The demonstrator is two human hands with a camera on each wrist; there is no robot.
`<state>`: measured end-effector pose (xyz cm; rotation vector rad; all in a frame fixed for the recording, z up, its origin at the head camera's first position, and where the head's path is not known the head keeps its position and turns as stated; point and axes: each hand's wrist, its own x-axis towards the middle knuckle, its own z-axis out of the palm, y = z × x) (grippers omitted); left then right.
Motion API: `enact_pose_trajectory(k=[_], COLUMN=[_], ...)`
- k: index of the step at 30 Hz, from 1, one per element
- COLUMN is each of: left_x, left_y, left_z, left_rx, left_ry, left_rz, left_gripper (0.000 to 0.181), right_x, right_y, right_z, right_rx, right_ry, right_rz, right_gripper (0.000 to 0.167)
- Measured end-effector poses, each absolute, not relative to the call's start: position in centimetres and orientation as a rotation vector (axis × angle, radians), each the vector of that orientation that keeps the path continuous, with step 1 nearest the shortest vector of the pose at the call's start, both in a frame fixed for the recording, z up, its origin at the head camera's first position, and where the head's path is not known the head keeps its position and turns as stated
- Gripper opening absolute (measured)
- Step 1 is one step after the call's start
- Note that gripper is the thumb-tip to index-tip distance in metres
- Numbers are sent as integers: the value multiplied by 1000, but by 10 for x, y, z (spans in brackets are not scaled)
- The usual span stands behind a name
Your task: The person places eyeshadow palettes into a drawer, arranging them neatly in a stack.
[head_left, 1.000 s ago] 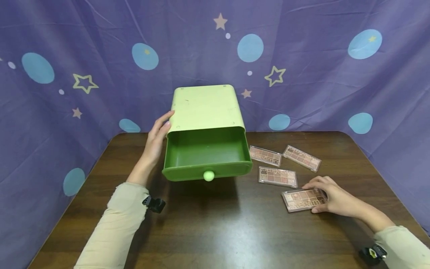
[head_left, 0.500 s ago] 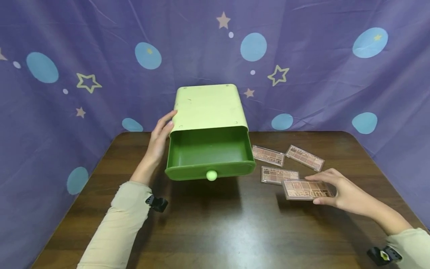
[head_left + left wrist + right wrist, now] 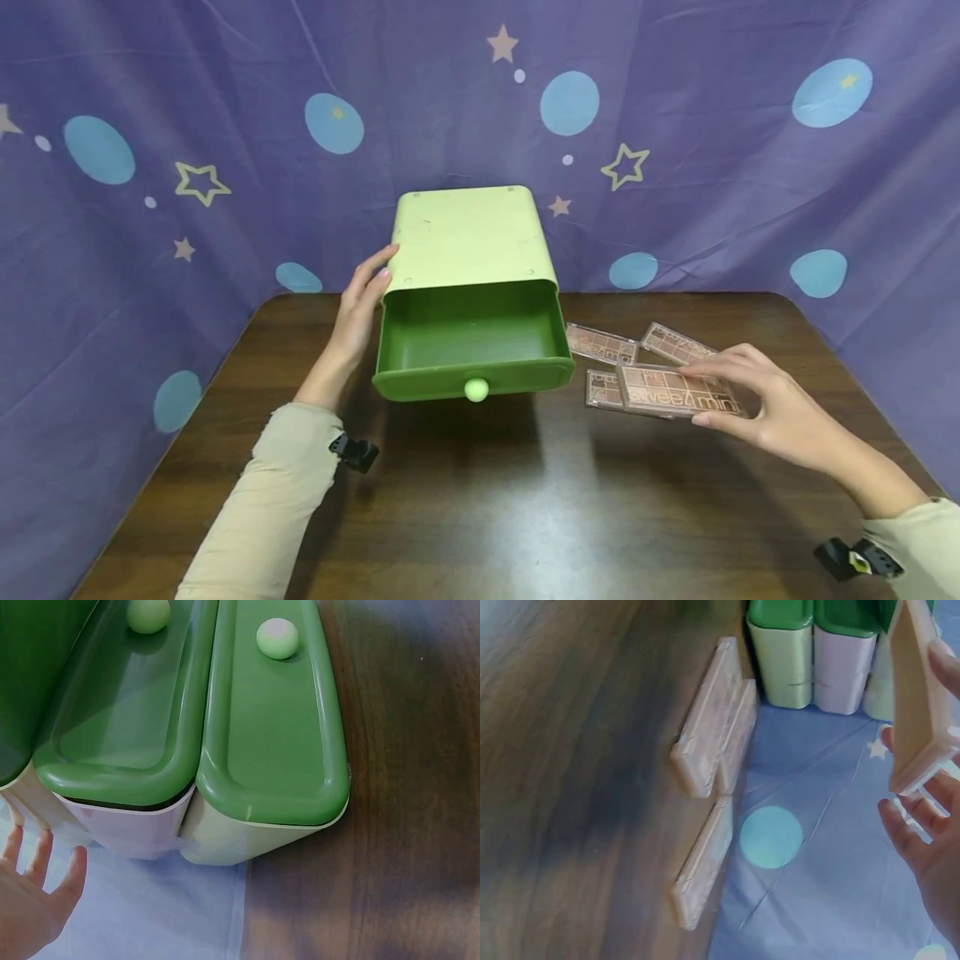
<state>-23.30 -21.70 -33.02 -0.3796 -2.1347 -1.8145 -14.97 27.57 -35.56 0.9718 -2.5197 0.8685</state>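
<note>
Our right hand [image 3: 780,412] pinches the eyeshadow palette [image 3: 667,390] by its edges (best spot, probably light, stiff, slippery, crackable), left hand [image 3: 354,321] uncurled against the drawer box [image 3: 474,237].

This looks like an indoor tabletop set, with a purple star-patterned curtain [image 3: 427,67] hanging behind a brown table [image 3: 450,492]

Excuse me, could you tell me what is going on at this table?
A person's right hand holds a makeup palette raised above the wooden table, where three similar palettes lie. The left hand touches the side of a stacked drawer unit, whose top drawer stands open.
</note>
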Motion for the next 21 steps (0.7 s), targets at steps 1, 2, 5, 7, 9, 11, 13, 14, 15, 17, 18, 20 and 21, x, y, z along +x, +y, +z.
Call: enact_pose_trajectory(k=[1, 2, 5, 7, 9, 11, 13, 14, 15, 17, 18, 20, 21], left_x=[-233, -233, -232, -232, -232, -231, -231, -230, -230, -230, -230, -231, -231], left_y=[-216, -216, -215, -215, -215, -215, -215, -215, -215, -215, -215, -215, -215], left_z=[-330, -331, -331, -332, -332, -333, -332, -332, -332, -331, -330, -329, -329], left_rx=[-377, -375, -359, -350, -352, -355, -355, -354, -355, -357, -359, -366, -370], left_ry=[-2138, -2143, -2149, -2152, -2145, -2138, -2139, -2142, -2145, -2154, -2158, -2159, -2156], left_rz=[-1816, -1813, -1807, -1802, -1801, -1801, -1800, -1799, -1797, -1795, -1793, -1788, -1787], left_gripper=[47, 47, 47, 47, 47, 46, 46, 46, 46, 46, 46, 46, 46], right_x=[-150, -150, -151, -152, -152, -151, -151, -150, -150, -150, -151, -153, -154], right_y=[275, 273, 267, 262, 256, 248, 241, 237, 233, 226, 224, 218, 214], right_z=[-353, -351, -347, -344, -341, -337, -334, -333, -332, -328, -327, -322, -319], right_rx=[984, 1004, 1071, 1095, 1098, 1084, 1076, 1074, 1070, 1074, 1075, 1077, 1080], right_ry=[-2499, -2468, -2374, -2327, -2284, -2250, -2212, -2192, -2177, -2156, -2149, -2141, -2138], right_rz=[887, 905, 956, 971, 992, 1017, 1046, 1059, 1072, 1090, 1093, 1094, 1097], right_gripper=[61, 61, 57, 55, 54, 52, 47, 45, 42, 37, 37, 36, 36])
